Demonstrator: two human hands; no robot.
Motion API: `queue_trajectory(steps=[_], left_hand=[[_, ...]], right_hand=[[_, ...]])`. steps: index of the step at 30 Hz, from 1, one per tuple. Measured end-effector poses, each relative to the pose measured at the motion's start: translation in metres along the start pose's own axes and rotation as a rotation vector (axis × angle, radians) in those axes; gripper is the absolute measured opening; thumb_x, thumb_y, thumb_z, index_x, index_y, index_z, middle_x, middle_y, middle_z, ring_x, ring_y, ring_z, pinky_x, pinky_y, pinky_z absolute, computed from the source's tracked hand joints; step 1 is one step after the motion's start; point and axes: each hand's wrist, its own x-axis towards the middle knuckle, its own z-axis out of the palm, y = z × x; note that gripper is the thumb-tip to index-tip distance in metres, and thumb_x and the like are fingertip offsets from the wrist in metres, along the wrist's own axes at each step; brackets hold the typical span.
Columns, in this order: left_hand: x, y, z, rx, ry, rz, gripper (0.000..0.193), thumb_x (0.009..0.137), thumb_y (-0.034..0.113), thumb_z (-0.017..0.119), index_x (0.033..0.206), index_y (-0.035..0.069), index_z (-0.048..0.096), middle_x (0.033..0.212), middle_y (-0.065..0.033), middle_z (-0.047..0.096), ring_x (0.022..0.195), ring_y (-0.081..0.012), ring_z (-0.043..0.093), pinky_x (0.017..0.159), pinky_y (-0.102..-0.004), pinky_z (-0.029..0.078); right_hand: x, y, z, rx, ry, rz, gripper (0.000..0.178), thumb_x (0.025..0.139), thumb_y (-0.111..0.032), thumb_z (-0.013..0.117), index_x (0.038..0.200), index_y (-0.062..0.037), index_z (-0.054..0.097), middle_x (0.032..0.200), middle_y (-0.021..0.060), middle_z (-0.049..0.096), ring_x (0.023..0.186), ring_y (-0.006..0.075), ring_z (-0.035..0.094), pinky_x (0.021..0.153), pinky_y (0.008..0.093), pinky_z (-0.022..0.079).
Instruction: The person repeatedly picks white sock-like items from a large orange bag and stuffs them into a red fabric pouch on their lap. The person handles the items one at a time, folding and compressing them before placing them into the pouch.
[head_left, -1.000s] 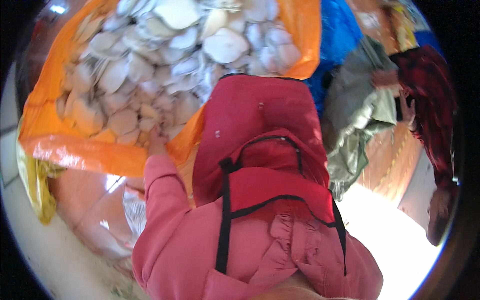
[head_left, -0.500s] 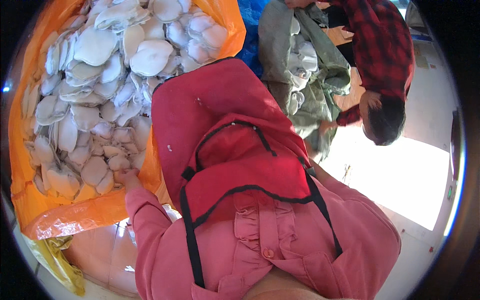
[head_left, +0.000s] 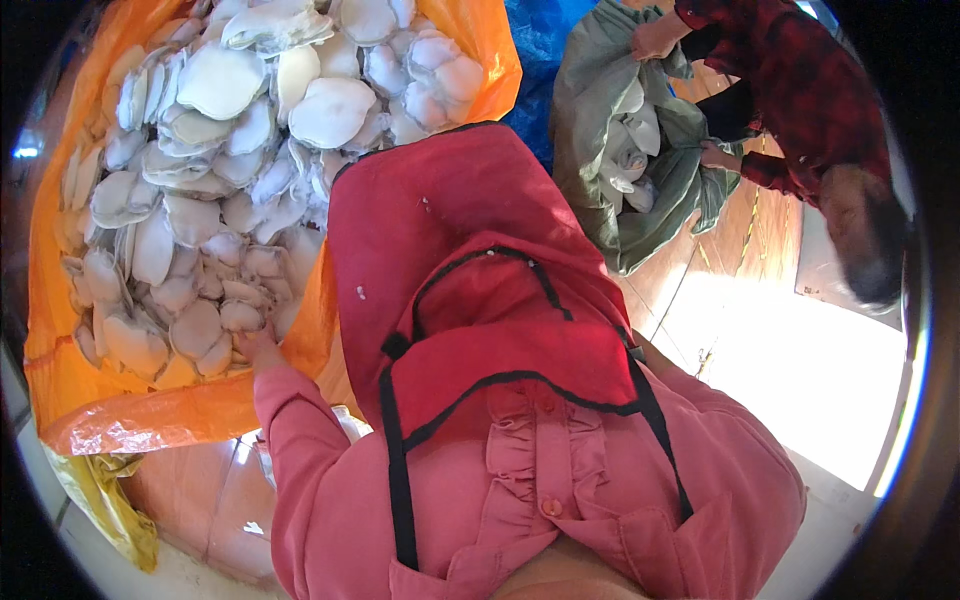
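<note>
My left hand (head_left: 259,347) reaches into the near right side of a wide orange sack (head_left: 140,420). Its fingers are curled at the edge of a flat, whitish oval piece (head_left: 240,316), partly hidden among the others. Several such rounded pieces with greyish rims (head_left: 222,80) fill the sack in an overlapping heap; their exact kind is unclear. My right forearm (head_left: 650,352) shows only as a sliver beside the red apron (head_left: 450,220), which hides the right hand.
At the upper right, a person in a red-and-black checked shirt (head_left: 800,70) holds the rim of a grey-green sack (head_left: 590,120) with white pieces inside. Blue sheeting (head_left: 535,50) lies between the sacks. A yellow bag (head_left: 110,510) lies at lower left on the tiled floor (head_left: 200,500).
The view has shifted slightly, moving my side of the scene rightward. The other person has moved right and now grips the green sack's rim with both hands. My left hand stays at the heap.
</note>
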Motion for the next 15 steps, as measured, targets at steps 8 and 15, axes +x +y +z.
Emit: queue_trajectory(steps=[8,15], left_hand=[[-0.017,-0.008,0.001,0.24,-0.235,0.246,0.043,0.097,0.033,0.049,0.13,0.007,0.054,0.127,-0.0105,0.059,0.115,-0.0301,0.056,0.097,-0.0498,0.046],[-0.268,-0.077,0.082,0.237,-0.276,0.589,0.039,0.088,0.003,0.062,0.124,0.011,0.048,0.119,-0.0134,0.055,0.099,-0.0335,0.06,0.078,-0.0506,0.055]], right_hand=[[-0.258,0.173,0.067,0.315,-0.154,0.585,0.024,0.098,-0.016,0.053,0.117,-0.0026,0.062,0.104,0.0104,0.067,0.087,0.0157,0.061,0.078,0.0286,0.051],[-0.311,0.185,0.07,0.789,-0.009,0.581,0.024,0.099,-0.015,0.052,0.117,-0.0027,0.061,0.104,0.0101,0.067,0.086,0.0151,0.061,0.077,0.028,0.051]])
